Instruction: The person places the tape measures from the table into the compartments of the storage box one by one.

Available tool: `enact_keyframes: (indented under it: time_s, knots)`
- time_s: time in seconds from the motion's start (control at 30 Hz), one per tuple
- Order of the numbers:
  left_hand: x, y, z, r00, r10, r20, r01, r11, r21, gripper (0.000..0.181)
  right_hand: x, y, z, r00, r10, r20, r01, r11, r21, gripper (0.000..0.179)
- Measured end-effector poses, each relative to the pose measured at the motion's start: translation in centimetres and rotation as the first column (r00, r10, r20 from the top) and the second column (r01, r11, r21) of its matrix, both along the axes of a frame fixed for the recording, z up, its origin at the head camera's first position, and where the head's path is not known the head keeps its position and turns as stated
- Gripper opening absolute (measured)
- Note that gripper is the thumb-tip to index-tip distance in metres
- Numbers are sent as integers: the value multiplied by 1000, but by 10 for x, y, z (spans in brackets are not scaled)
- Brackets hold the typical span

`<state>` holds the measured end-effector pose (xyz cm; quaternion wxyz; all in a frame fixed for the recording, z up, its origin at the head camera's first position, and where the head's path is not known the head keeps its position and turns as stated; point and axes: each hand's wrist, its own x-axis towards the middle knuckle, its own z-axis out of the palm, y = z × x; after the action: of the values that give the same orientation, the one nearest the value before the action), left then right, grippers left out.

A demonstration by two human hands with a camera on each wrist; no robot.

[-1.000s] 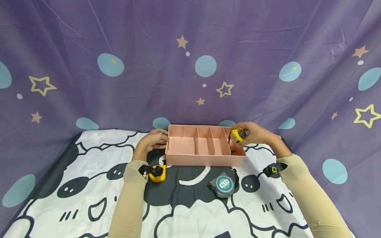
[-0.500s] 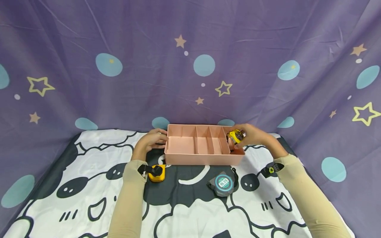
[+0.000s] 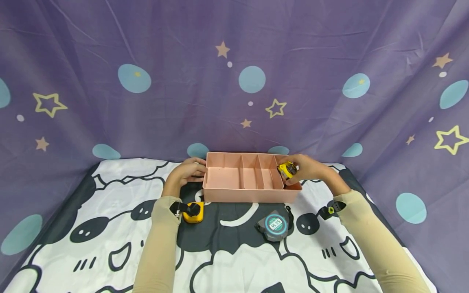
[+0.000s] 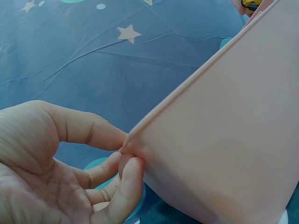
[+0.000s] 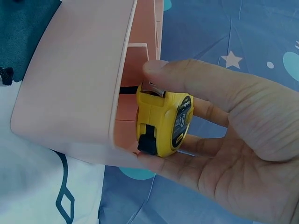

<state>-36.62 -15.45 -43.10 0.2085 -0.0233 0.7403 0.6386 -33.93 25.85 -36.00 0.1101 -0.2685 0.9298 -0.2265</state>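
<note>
A long pink divided organizer box [image 3: 253,196] lies at the back of the cloth. My right hand [image 3: 305,167] holds a yellow and black tape measure [image 3: 287,171] in the box's right-end compartment. In the right wrist view, the thumb is at the top of the tape measure [image 5: 161,122] and the fingers are underneath, with its black strap toward the compartment. At the box's left end, my left hand [image 3: 187,171] grips the edge; in the left wrist view, thumb and curled fingertips meet at the corner of the box wall [image 4: 219,121].
A yellow tape measure [image 3: 196,215] lies in front of the box, partly covered by the left wrist's camera. Closer to me is a grey tape measure [image 3: 275,226] with a teal-ringed face. Behind the box rises a purple curtain [image 3: 176,97].
My right hand has moved left and slightly down, taking the yellow and black tape measure deeper into the right-end compartment. My left hand stays at the box's left end.
</note>
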Motion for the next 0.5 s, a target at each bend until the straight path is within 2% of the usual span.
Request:
enact_keyframes:
  time_s: [0.5]
  knots:
    - [1, 0, 1, 1000, -3, -6, 3, 1000, -6, 60, 1, -5, -2, 1000, -2, -4, 2, 1000, 1, 67]
